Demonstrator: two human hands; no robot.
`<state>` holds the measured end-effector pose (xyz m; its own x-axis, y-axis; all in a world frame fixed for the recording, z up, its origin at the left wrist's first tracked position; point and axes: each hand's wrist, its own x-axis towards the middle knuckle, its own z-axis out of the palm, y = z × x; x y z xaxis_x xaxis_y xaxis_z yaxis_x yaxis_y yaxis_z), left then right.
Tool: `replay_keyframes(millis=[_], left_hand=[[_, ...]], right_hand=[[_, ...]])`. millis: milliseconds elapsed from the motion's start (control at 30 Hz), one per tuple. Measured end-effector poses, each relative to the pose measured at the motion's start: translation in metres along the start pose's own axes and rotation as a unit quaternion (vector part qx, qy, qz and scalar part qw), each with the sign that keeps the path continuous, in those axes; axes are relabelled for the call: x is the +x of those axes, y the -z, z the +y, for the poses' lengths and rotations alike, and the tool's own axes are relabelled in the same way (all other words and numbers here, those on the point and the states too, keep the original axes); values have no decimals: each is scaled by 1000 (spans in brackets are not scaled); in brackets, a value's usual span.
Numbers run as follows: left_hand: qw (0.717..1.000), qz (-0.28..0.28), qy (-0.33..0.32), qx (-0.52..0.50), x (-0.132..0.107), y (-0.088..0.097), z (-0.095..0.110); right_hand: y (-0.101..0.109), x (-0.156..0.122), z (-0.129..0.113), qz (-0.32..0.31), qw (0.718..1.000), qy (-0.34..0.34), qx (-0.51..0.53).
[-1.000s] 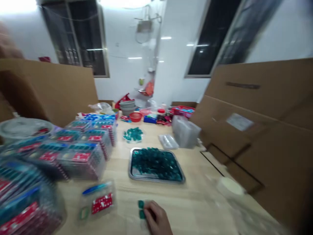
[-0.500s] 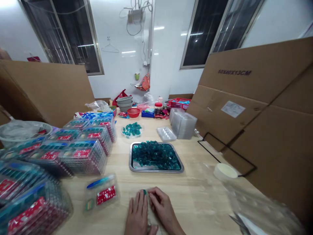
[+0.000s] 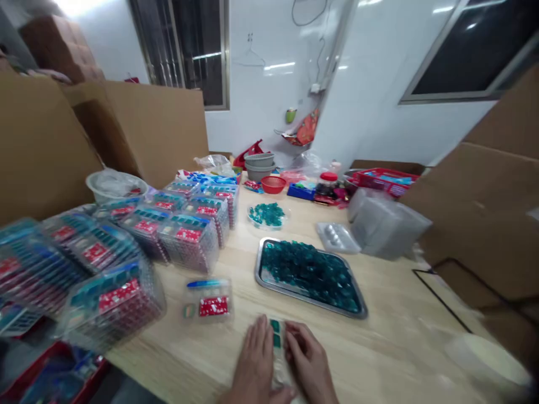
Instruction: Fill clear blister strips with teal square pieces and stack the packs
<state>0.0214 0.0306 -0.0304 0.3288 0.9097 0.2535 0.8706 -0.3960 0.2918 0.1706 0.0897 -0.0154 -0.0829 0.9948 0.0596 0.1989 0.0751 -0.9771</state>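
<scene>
My left hand (image 3: pixel 255 359) and my right hand (image 3: pixel 307 359) lie at the near edge of the pale wooden table (image 3: pixel 379 342), on either side of a clear plastic strip (image 3: pixel 278 359). Both press against it. Small teal squares (image 3: pixel 275 332) sit in a row in the strip, and my fingers hide part of it. Just ahead stands a steel tray (image 3: pixel 309 301) heaped with teal pieces. A small clear pack with a red label (image 3: pixel 208 300) lies to the left of my hands.
Stacked clear boxes with red labels (image 3: pixel 189 241) fill the table's left side. A plate of teal pieces (image 3: pixel 267 216), a clear blister tray (image 3: pixel 337 235) and a stack of clear containers (image 3: pixel 387 224) stand ahead. Cardboard sheets (image 3: pixel 147 129) rise behind. A tape roll (image 3: pixel 484 359) lies blurred at right.
The view has swung, shifting everything to the right. My left hand has come in beside my right hand, and the strip now stands between them with its teal squares showing.
</scene>
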Motion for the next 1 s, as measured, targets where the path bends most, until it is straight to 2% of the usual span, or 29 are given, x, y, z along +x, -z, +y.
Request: replay_keyframes(millis=[167, 267, 433, 600, 700, 800, 900, 1000], left_hand=[[1000, -14, -21, -2, -1, 6, 2], [999, -22, -28, 4, -1, 5, 1], [999, 15, -28, 8, -3, 1, 1], [998, 40, -42, 3, -5, -10, -5], [997, 51, -52, 11, -5, -19, -9], [994, 91, -51, 40, -3, -28, -10], [984, 152, -55, 71, -1, -33, -10], [976, 183, -62, 99, -1, -36, -12]], right_hand=[[6, 2, -20, 16, 995, 30, -92], [10, 6, -27, 1, 986, 59, -156], [3, 7, -31, -41, 968, 82, -233], [-2, 6, -29, -53, 958, 88, -269], [0, 9, -28, -55, 962, 88, -253], [0, 10, -30, -67, 964, 102, -236], [-5, 10, -31, -83, 951, 124, -272], [-7, 16, -30, -96, 939, 129, -302]])
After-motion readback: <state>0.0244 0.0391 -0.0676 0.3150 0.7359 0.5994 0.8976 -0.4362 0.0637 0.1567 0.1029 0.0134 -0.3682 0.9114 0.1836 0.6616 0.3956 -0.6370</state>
